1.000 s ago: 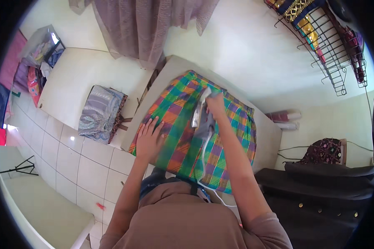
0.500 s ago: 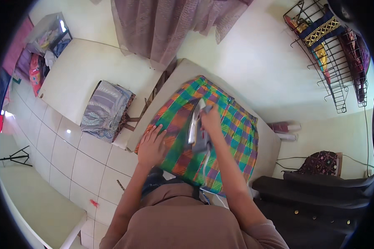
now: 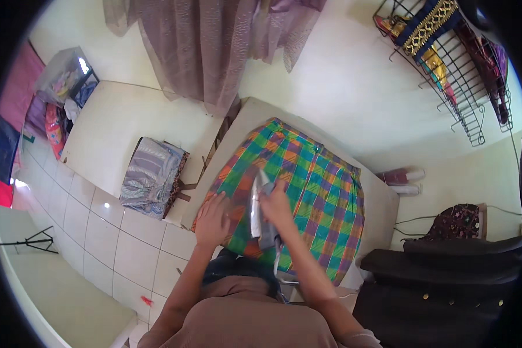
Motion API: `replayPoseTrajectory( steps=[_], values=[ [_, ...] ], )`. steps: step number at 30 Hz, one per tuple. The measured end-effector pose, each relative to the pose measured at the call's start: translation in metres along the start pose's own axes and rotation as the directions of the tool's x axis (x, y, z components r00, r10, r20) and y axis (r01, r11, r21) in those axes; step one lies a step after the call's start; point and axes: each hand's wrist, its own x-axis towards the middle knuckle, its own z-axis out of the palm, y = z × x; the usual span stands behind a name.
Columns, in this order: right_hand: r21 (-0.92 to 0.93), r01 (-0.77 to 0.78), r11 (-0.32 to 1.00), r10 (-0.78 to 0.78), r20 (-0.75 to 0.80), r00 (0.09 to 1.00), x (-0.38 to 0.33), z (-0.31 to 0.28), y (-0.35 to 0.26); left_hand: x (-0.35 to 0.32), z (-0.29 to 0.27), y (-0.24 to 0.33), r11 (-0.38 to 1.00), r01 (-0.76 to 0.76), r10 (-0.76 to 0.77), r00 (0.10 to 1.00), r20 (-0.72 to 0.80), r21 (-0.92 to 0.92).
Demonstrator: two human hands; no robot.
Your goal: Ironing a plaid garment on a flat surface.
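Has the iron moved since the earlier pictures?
Yes. Against the beige table, the iron has shifted leftward, toward the person's body and the left hand.

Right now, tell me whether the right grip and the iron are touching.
Touching. The head view shows it: the right grip is closed around the handle of the iron.

Pale wall (image 3: 354,87), white tiled floor (image 3: 101,235); perhaps a black sofa (image 3: 429,319).

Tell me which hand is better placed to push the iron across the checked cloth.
Probably the right hand: it grips the iron, while the left hand lies open on the checked cloth.
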Motion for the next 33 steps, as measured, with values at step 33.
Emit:
replayPoseTrajectory(
  steps=[33],
  values=[
    [-0.005,-0.125,0.992,0.124,-0.050,0.991,-0.047,0.070,-0.091,-0.008,-0.015,-0.044,0.669,-0.026,-0.002,0.999,-0.037,-0.743]
  ],
)
